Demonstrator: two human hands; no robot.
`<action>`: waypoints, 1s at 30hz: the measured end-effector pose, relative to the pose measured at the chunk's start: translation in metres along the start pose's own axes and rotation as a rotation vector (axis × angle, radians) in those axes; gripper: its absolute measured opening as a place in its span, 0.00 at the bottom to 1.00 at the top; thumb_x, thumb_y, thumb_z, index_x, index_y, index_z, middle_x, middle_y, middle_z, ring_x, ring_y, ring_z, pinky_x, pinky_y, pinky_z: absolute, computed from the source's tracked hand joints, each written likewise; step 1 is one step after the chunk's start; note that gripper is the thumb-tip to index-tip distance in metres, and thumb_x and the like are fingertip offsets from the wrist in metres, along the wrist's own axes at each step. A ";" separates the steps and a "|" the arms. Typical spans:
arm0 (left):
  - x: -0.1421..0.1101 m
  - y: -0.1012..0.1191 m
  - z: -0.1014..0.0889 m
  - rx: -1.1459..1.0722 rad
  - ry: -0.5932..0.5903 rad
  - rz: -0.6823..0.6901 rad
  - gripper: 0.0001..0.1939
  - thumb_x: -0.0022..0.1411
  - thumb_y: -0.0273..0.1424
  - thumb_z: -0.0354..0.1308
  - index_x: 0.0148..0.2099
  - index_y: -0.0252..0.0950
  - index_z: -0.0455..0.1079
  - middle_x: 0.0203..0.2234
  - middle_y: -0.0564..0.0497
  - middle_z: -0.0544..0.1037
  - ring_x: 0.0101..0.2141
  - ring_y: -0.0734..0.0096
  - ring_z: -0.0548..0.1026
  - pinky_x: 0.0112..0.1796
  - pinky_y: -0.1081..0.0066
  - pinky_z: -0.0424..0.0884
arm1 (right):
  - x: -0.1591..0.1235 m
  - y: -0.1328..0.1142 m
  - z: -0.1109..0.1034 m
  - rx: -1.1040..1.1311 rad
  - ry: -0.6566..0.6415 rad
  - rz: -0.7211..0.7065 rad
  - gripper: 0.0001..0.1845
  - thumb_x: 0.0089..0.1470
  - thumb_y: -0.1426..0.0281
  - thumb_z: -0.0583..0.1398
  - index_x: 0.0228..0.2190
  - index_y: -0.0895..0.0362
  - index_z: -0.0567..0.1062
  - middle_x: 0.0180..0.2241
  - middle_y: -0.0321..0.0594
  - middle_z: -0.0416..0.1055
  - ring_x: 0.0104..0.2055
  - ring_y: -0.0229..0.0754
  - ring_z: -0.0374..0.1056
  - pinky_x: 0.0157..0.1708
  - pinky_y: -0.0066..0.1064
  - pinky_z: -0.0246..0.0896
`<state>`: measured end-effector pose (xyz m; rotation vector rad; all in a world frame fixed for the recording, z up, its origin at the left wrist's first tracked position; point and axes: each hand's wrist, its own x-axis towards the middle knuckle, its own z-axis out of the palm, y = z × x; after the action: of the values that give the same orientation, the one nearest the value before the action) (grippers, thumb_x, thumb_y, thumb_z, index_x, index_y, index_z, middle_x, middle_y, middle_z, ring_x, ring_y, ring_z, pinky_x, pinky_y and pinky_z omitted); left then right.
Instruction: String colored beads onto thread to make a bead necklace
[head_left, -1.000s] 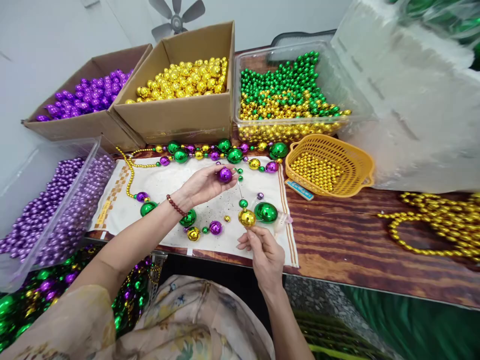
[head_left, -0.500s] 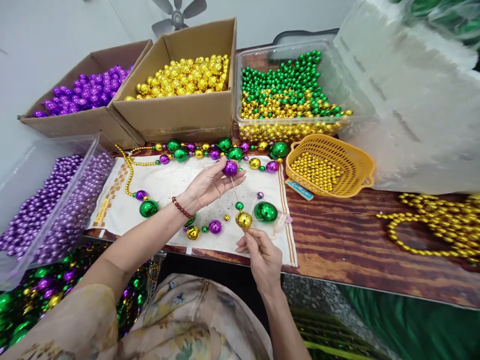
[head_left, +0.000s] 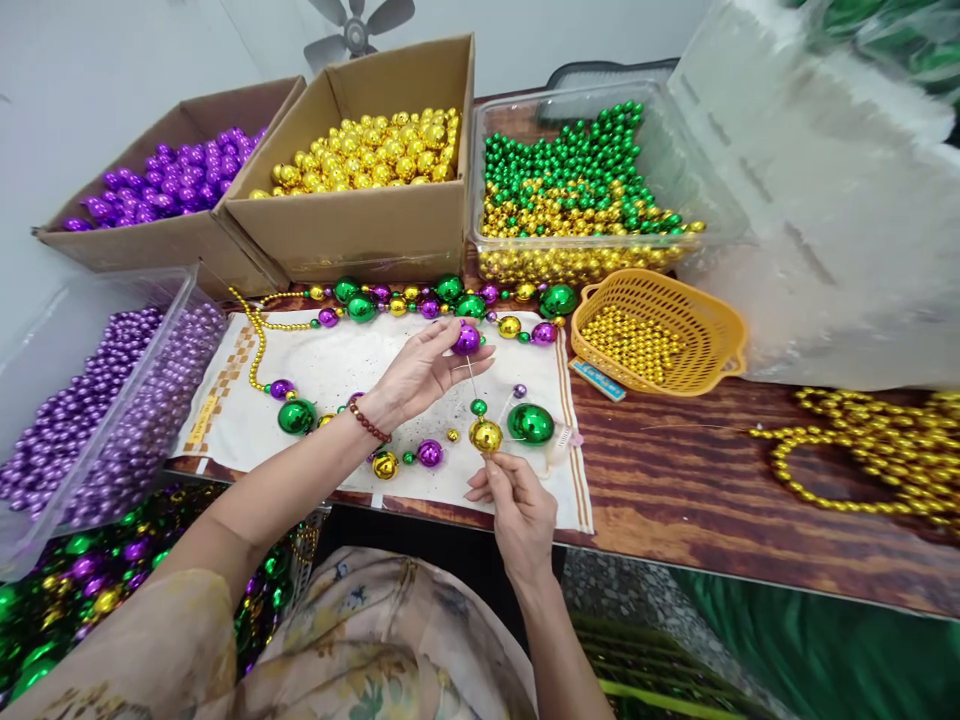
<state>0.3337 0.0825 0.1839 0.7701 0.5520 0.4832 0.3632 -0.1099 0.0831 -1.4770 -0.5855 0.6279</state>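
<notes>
My left hand (head_left: 420, 372) pinches a purple bead (head_left: 466, 340) above the white cloth (head_left: 337, 370). A thin needle or wire (head_left: 472, 375) runs from that bead down through a small green bead (head_left: 478, 407) and a gold bead (head_left: 485, 436). My right hand (head_left: 519, 510) is closed on the lower end of that wire, just under the gold bead. A large green bead (head_left: 531, 423) lies on the cloth beside the gold one. A strung row of green, purple and gold beads (head_left: 420, 303) curves along the cloth's far edge.
Cardboard boxes of purple beads (head_left: 161, 185) and gold beads (head_left: 367, 150) stand at the back. A clear tub (head_left: 585, 190) holds green and gold beads. An orange basket (head_left: 660, 330) sits right of the cloth. A clear bin of purple beads (head_left: 97, 400) is at the left. Gold bead strands (head_left: 877, 450) lie far right.
My left hand has carried the purple bead a little up and to the right. My right hand and the gold bead have shifted slightly left.
</notes>
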 end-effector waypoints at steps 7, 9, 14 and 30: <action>-0.011 -0.014 0.008 0.032 -0.028 0.031 0.08 0.67 0.33 0.61 0.48 0.39 0.74 0.40 0.49 0.79 0.42 0.66 0.81 0.50 0.61 0.75 | 0.011 -0.001 0.010 0.113 0.047 0.014 0.15 0.64 0.58 0.57 0.36 0.57 0.71 0.26 0.37 0.75 0.21 0.36 0.71 0.22 0.26 0.64; -0.011 -0.015 0.009 0.017 -0.027 0.052 0.08 0.68 0.32 0.60 0.48 0.38 0.74 0.39 0.49 0.79 0.41 0.67 0.81 0.49 0.61 0.75 | 0.012 -0.003 0.010 0.157 0.015 0.016 0.14 0.64 0.58 0.58 0.37 0.57 0.70 0.28 0.37 0.76 0.22 0.36 0.72 0.22 0.25 0.64; -0.011 -0.017 0.011 0.038 -0.040 0.047 0.08 0.67 0.32 0.61 0.48 0.39 0.74 0.41 0.49 0.79 0.40 0.68 0.81 0.49 0.61 0.75 | 0.010 -0.006 0.010 0.180 0.007 0.048 0.14 0.63 0.58 0.59 0.36 0.57 0.70 0.27 0.36 0.75 0.20 0.35 0.71 0.22 0.25 0.63; -0.008 -0.014 -0.001 0.026 -0.052 0.069 0.17 0.59 0.37 0.69 0.48 0.36 0.76 0.39 0.48 0.79 0.33 0.71 0.80 0.46 0.62 0.77 | 0.011 -0.005 0.015 0.257 0.023 0.083 0.15 0.62 0.58 0.59 0.33 0.57 0.71 0.25 0.34 0.73 0.19 0.34 0.70 0.22 0.23 0.62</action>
<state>0.3298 0.0698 0.1749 0.8264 0.4855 0.5195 0.3608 -0.0910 0.0881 -1.2693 -0.4104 0.7225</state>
